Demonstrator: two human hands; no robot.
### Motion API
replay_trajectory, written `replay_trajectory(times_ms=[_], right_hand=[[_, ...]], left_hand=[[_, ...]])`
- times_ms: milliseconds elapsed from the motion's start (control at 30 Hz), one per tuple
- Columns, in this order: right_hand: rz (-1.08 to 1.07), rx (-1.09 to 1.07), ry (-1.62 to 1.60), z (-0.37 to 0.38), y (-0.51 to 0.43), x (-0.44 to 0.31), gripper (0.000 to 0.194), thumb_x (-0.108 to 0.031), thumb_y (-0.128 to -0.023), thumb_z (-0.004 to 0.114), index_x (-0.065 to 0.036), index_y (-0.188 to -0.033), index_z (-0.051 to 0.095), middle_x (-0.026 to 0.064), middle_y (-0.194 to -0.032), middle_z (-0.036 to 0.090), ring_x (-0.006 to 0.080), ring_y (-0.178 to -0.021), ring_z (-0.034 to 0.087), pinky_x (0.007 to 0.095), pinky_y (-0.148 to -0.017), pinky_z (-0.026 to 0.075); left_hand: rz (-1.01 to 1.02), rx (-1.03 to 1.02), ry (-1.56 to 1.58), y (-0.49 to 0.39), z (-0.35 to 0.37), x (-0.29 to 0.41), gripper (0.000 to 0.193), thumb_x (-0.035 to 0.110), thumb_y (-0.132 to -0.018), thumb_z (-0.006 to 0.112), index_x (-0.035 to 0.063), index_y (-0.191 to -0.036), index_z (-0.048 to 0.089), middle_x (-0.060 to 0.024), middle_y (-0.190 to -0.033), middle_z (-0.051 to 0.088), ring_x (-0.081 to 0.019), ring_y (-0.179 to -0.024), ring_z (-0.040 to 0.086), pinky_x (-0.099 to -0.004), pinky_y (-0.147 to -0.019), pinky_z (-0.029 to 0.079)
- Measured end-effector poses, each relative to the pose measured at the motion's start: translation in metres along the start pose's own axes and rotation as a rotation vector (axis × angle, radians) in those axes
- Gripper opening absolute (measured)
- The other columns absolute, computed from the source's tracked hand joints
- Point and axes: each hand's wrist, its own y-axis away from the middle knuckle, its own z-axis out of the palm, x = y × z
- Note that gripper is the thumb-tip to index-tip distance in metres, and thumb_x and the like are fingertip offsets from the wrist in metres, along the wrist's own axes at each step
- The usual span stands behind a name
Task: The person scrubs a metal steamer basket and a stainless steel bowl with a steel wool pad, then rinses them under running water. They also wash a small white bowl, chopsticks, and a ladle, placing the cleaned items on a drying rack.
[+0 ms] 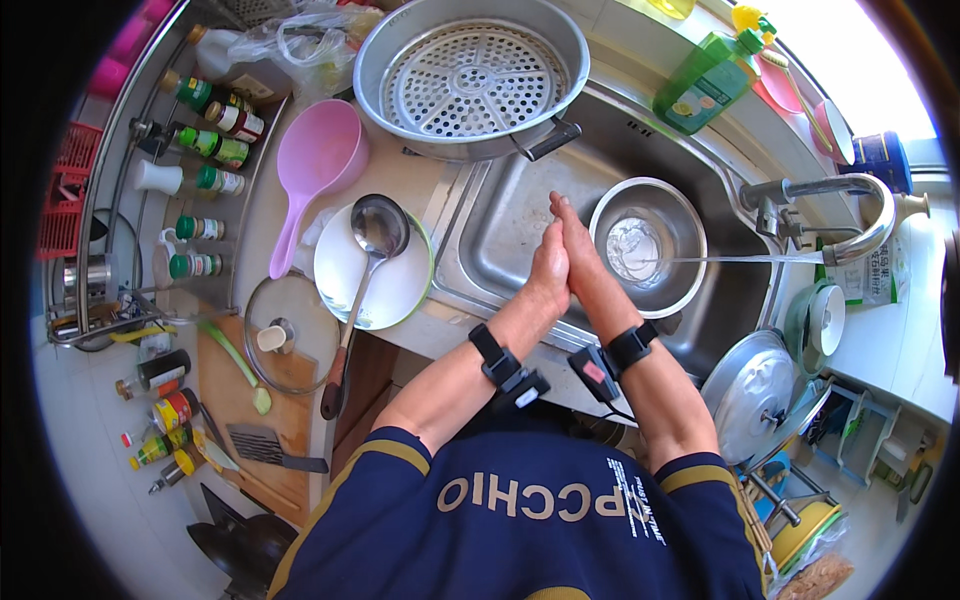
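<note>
My left hand [553, 264] and my right hand [574, 238] are pressed palm to palm over the stainless steel sink [499, 244]. Their fingers point away from me. The palms hide each other, so I cannot see whether anything lies between them. Just right of my hands, a round metal basin [690, 217] stands in the sink. A thin stream of water [742, 259] runs into it from the curved chrome faucet [881, 206]. Water in the basin looks stirred where the stream lands. A black strap with a small device sits on each wrist.
A large aluminium steamer pot [472, 146] with a perforated plate overlaps the sink's far left corner. Left of the sink are a pink dipper [319, 150], a white bowl [330, 262] with a ladle [379, 229] across it, and a glass lid [262, 360]. Green detergent [705, 82] stands behind.
</note>
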Motion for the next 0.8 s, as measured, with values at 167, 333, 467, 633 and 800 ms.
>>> replay_trajectory(times_ms=[167,333,467,633,800], right_hand=[[-0.001,-0.108,0.08,0.014,0.018,0.026,0.074,-0.027,-0.085,0.055,0.002,-0.142,0.017,0.0221,-0.146,0.024,0.0297,-0.136,0.023,0.0336,-0.109,0.021],[0.175,0.021,-0.288,0.006,-0.014,0.045,0.04,-0.02,-0.079,0.063,0.006,-0.108,0.053,0.0176,-0.099,0.061,0.024,-0.093,0.057,0.0332,-0.086,0.042],[0.503,-0.015,-1.295,-0.012,-0.041,0.046,0.028,-0.027,-0.082,0.062,0.001,-0.083,0.06,0.0125,-0.079,0.062,0.0185,-0.084,0.058,0.0334,-0.077,0.044],[-0.106,0.197,0.007,-0.007,-0.039,0.048,0.035,-0.034,-0.083,0.061,-0.002,-0.07,0.062,0.0138,-0.066,0.063,0.0268,-0.061,0.059,0.0382,-0.059,0.045],[-0.474,0.112,0.725,-0.025,-0.038,0.045,0.035,-0.038,-0.088,0.05,-0.007,-0.075,0.062,0.0178,-0.076,0.063,0.0387,-0.074,0.059,0.0482,-0.066,0.045]], left_hand=[[0.228,0.05,-0.518,-0.025,-0.027,0.006,0.045,0.035,-0.095,0.04,-0.0002,-0.122,0.049,-0.0087,-0.12,0.054,-0.019,-0.111,0.049,-0.0305,-0.095,0.038],[0.292,-0.195,-0.559,-0.048,-0.047,0.006,0.027,0.019,-0.093,0.046,0.0012,-0.109,0.058,-0.0062,-0.108,0.059,-0.0161,-0.099,0.055,-0.0312,-0.087,0.044],[0.309,-0.068,-0.427,-0.029,-0.022,-0.01,0.024,0.016,-0.093,0.046,-0.0009,-0.097,0.063,-0.0085,-0.093,0.064,-0.0164,-0.087,0.059,-0.0273,-0.083,0.045],[0.234,0.178,-0.313,-0.023,-0.014,0.001,0.022,0.017,-0.093,0.048,-0.0007,-0.096,0.061,-0.0073,-0.092,0.061,-0.0176,-0.083,0.06,-0.0271,-0.077,0.048],[-0.078,0.195,-0.047,-0.036,-0.022,0.018,0.018,0.016,-0.094,0.046,0.0027,-0.103,0.055,-0.0101,-0.102,0.062,-0.0214,-0.095,0.06,-0.0345,-0.088,0.049]])
